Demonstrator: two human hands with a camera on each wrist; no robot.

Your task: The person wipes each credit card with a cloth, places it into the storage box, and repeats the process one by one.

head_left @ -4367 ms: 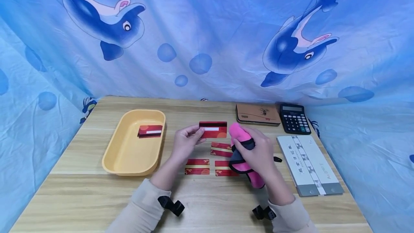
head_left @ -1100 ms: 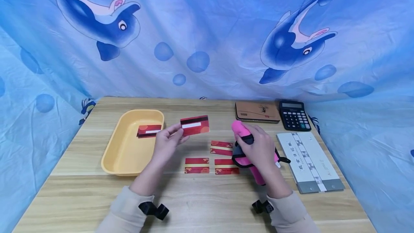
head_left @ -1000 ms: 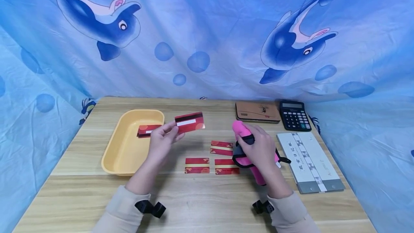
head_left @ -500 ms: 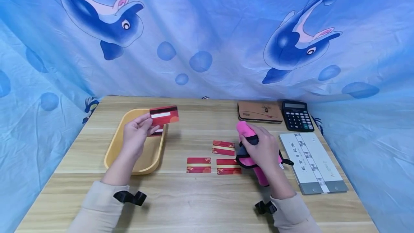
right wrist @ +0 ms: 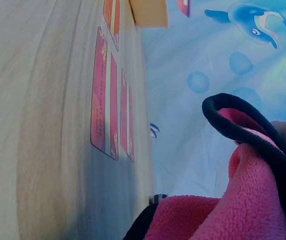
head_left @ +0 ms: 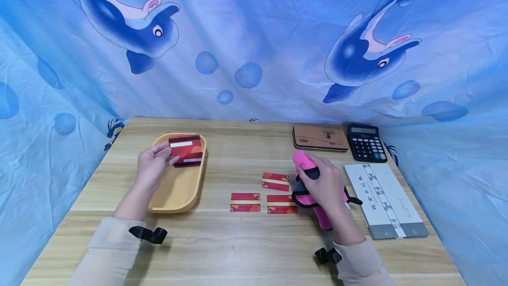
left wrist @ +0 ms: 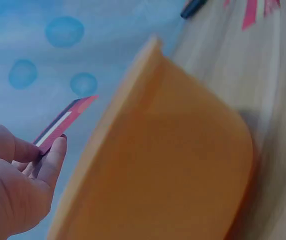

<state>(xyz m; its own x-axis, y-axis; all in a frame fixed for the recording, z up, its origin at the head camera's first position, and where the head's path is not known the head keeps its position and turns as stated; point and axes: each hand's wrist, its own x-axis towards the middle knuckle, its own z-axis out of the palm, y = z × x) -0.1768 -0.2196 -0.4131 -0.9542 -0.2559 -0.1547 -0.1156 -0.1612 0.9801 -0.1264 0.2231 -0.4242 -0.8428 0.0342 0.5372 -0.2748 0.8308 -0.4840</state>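
Note:
Between thumb and fingers, my left hand (head_left: 154,164) pinches a red card (head_left: 186,146) with a dark stripe and white strip. The card is above the yellow basin (head_left: 174,202), overlapping another red card (head_left: 192,161) in the head view. In the left wrist view the pinched card (left wrist: 65,122) is tilted beside the basin's wall (left wrist: 168,150). My right hand (head_left: 323,182) grips a bunched pink cloth (head_left: 303,160) with black edging, over the table at the right. In the right wrist view the cloth (right wrist: 243,200) fills the lower right corner, hiding most of the hand.
Three red and gold cards (head_left: 245,202), (head_left: 275,181), (head_left: 282,204) lie face up mid-table. Behind the right hand are a brown notebook (head_left: 320,138) and a black calculator (head_left: 367,143). A white and grey booklet (head_left: 385,200) lies at the right. A blue dolphin curtain (head_left: 254,34) hangs behind.
My left hand has carried the pinched card leftward from mid-table to over the basin and lowered it somewhat. My right hand keeps its grip on the cloth and has barely moved lately.

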